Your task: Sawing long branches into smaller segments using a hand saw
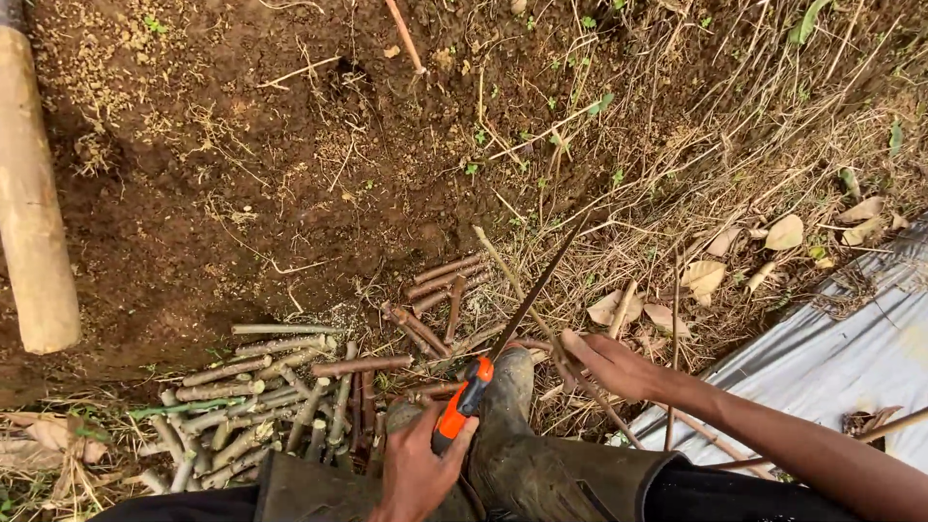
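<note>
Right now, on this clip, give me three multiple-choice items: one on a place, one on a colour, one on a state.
1. Where does the pile of cut stick pieces lie?
A. on the grey sheet
B. on the soil left of the boot
C. in a basket

2. What colour is the handle of the hand saw?
A. orange and black
B. blue
C. white

3. What is the right hand doing?
A. resting open on the sheet
B. holding a thin stem
C. gripping the saw

Answers: 1 B, the pieces lie on bare ground beside the rubber boot. 2 A, the grip in the left hand shows orange and black. 3 B, its fingers close round the thin stem.
</note>
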